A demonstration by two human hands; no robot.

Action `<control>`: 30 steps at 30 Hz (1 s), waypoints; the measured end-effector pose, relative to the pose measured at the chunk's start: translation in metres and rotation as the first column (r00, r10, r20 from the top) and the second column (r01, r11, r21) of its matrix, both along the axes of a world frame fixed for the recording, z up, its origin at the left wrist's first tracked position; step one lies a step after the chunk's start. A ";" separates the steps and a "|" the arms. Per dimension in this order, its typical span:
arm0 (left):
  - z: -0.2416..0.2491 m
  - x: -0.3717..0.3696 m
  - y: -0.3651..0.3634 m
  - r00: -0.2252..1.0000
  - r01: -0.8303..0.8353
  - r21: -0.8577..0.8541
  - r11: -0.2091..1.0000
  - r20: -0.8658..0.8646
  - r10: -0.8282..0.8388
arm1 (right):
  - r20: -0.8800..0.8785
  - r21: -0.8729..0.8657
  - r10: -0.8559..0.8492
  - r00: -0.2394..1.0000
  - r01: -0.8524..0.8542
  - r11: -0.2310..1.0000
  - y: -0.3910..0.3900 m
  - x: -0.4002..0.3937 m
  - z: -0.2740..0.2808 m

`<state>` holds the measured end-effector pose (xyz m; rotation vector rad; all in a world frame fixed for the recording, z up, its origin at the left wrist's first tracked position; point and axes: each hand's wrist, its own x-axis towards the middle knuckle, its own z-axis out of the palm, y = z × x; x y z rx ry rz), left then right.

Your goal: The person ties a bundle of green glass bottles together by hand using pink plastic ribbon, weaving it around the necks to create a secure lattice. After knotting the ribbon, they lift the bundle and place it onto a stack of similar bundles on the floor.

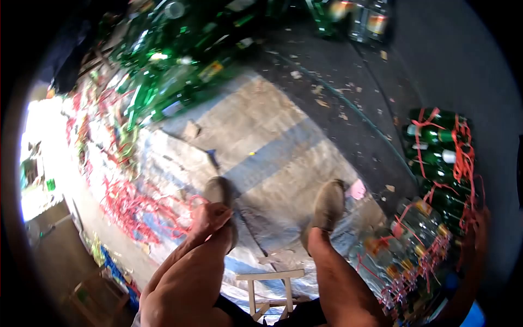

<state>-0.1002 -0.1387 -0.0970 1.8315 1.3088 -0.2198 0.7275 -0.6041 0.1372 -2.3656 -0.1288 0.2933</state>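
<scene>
My left hand [211, 217] is by my left lower leg, its fingers curled together. Loose pink plastic twine [131, 210] lies beside it, and one strand runs close to the fingers; what is in them, if anything, I cannot make out. In shadow at the far right, my right hand [479, 220] has its fingers closed at the pink twine binding [466, 158] of a bundle of green glass bottles [438, 155]. Below that bundle lies a bundle of clear glass bottles [387, 248], also bound with pink twine.
A large heap of loose green bottles [180, 71] lies at the upper left. Several clear bottles [368, 22] stand at the top. A worn striped sheet [272, 131] covers the floor under my shoes. A small wooden stool [269, 275] is between my legs.
</scene>
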 end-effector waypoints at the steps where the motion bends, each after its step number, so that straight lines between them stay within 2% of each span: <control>1: 0.000 0.001 0.000 0.997 -0.022 -0.001 1.000 0.075 0.022 | 0.050 0.025 -0.014 0.999 0.013 1.000 0.001 -0.010 -0.004; 7: 0.005 0.004 0.003 0.998 -0.033 -0.021 0.999 0.059 0.035 | 0.260 -0.112 0.022 0.965 0.007 0.994 -0.003 -0.061 -0.009; 12: 0.003 0.001 0.003 0.993 -0.042 -0.036 0.998 0.110 0.046 | 0.320 -0.196 0.085 0.944 -0.022 0.980 0.000 -0.088 -0.008; 16: 0.001 -0.002 0.004 0.992 -0.006 0.013 1.000 0.130 0.004 | 0.345 -0.230 0.143 0.928 -0.064 0.971 0.011 -0.108 -0.001; 19: -0.001 -0.008 0.004 0.989 0.005 -0.030 1.000 0.148 0.000 | 0.356 -0.232 0.198 0.913 -0.119 0.965 0.024 -0.127 0.008; 22: 0.004 -0.017 0.000 0.964 -0.091 -0.156 0.983 0.233 0.126 | 0.353 -0.220 0.257 0.900 -0.187 0.957 0.042 -0.153 0.022; 24: 0.007 -0.031 -0.012 0.932 -0.128 -0.174 0.976 0.316 0.178 | 0.341 -0.214 0.308 0.888 -0.246 0.945 0.056 -0.174 0.033; 26: 0.018 -0.053 -0.031 0.912 -0.187 -0.203 0.961 0.327 0.246 | 0.330 -0.171 0.351 0.877 -0.310 0.935 0.072 -0.207 0.045; 30: 0.046 -0.114 -0.095 0.861 -0.351 -0.272 0.896 0.281 0.423 | 0.175 0.000 0.494 0.852 -0.502 0.865 0.127 -0.328 0.081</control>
